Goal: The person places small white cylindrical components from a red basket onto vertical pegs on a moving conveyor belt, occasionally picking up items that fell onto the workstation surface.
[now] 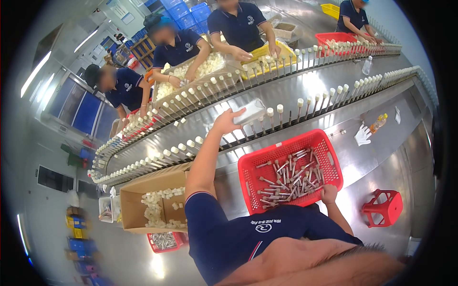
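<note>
The left hand [227,122] is at the center of the frame, thumb and fingers closed around a pale translucent block [251,111]. The block is positioned over the row of white-tipped rods [300,104]. The right hand [329,194], right of center, has its fingers curled at the lower right rim of the red basket [245,174]; whether they grip the rim cannot be determined. Metallic rod-shaped parts [291,183] lie loose inside the basket. A cardboard box [132,198] containing white pieces [153,209] is at lower left.
</note>
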Tool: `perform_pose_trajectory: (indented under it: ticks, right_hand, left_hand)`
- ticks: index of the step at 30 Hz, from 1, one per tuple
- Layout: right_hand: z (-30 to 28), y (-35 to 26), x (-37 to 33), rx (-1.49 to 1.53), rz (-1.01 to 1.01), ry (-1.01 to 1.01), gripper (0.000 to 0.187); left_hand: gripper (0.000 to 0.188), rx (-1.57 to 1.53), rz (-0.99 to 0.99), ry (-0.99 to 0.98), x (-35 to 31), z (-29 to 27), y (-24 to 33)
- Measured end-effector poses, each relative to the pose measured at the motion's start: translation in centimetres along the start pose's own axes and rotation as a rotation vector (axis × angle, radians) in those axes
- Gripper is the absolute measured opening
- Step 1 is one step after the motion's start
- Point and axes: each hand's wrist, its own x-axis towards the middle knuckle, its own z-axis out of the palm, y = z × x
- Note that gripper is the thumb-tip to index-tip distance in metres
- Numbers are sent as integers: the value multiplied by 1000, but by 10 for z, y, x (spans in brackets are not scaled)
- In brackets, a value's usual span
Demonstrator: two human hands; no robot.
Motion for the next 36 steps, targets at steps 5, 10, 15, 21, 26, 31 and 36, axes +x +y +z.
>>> perform_pose_trajectory:
  ticks: [5, 10, 15, 21, 26, 31, 36]
  right_hand:
    - [4, 6, -4, -14, -24, 15, 8]
    - [6, 8, -8, 7, -51, 12, 8]
    - [3, 4, -6, 18, -27, 11, 8]
    - [4, 5, -3, -21, -10, -9, 8]
    - [1, 2, -3, -15, -48, 1, 6]
    - [2, 5, -7, 12, -20, -14, 8]
    - [-1, 2, -2, 0, -72, 22, 6]
  left_hand:
    - [76, -173, 38, 63, 13, -1, 8]
    - [74, -177, 102, 165, 16, -35, 23]
    - [75, -150, 83, 94, 18, -11, 19]
    - [71, -90, 93, 33, 35, 1, 45]
    - [72, -76, 101, 51, 32, -21, 54]
    - [71, -57, 135, 150, 23, -45, 48]
    - [74, -105, 49, 6, 28, 9, 21]
